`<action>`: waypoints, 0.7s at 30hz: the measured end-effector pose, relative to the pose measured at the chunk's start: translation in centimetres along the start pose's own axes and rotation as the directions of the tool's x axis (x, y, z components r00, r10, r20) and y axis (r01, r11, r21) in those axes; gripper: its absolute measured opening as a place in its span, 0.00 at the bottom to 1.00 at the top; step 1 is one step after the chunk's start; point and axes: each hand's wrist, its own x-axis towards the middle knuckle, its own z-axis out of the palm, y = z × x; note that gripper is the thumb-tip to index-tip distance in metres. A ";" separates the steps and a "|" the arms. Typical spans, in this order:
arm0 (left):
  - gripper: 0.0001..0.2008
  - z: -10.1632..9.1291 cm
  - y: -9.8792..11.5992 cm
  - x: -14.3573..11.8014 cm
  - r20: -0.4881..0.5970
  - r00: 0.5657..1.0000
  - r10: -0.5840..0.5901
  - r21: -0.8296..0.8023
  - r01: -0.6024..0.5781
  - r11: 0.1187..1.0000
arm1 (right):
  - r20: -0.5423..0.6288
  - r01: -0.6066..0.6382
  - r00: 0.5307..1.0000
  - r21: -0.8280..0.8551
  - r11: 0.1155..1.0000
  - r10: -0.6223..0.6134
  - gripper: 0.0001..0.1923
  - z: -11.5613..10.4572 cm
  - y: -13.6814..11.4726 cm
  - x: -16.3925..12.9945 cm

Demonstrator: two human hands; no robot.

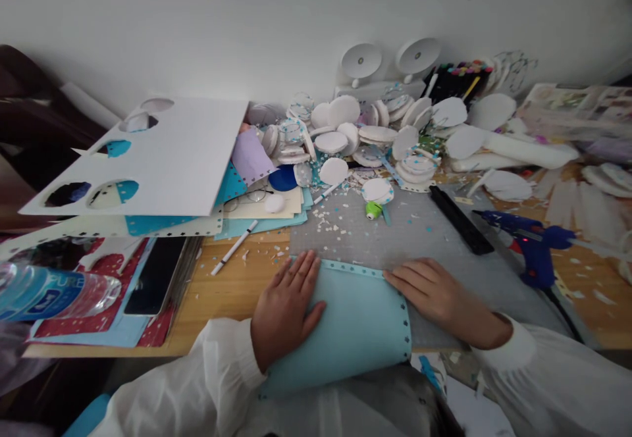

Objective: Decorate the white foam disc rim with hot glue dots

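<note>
A light blue sheet of paper (355, 332) lies in front of me, with small shapes punched along its right edge. Its far edge shows a narrow folded strip (353, 268) bearing similar punched shapes. My left hand (289, 308) rests flat on the left part of the sheet, fingers together and thumb out to the side. At the far right corner, my right hand (434, 292) has its fingers stretched out, their tips touching the fold. The sheet's near part bends down over the table edge.
A grey cutting mat (340, 233) carries paper scraps, a green toy-like piece (373, 210) and a black bar-shaped tool (461, 220). A blue glue gun (536, 239) lies right. White foam discs (330, 141) pile up behind. Left are a white board (197, 154), phone (155, 276) and water bottle (59, 292).
</note>
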 end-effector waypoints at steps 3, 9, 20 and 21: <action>0.31 -0.4 0.1 0.1 0.021 1.000 -0.004 0.004 0.004 1.000 | 0.055 -0.047 0.997 0.023 0.999 0.046 0.18 0.0 0.0 0.2; 0.34 -0.6 2.9 1.4 -0.040 0.991 -0.128 0.019 0.129 0.991 | 0.077 -0.146 0.987 0.064 0.987 0.141 0.12 -0.1 -0.5 1.2; 0.35 0.9 5.0 2.2 -0.119 0.980 -0.159 0.014 0.162 0.987 | 0.142 -0.077 0.987 0.050 0.996 0.069 0.11 1.4 -1.1 1.2; 0.34 0.9 4.8 2.3 -0.097 0.989 -0.112 0.008 0.113 0.994 | 0.142 -0.061 0.989 0.060 0.996 0.052 0.10 1.5 -1.0 1.2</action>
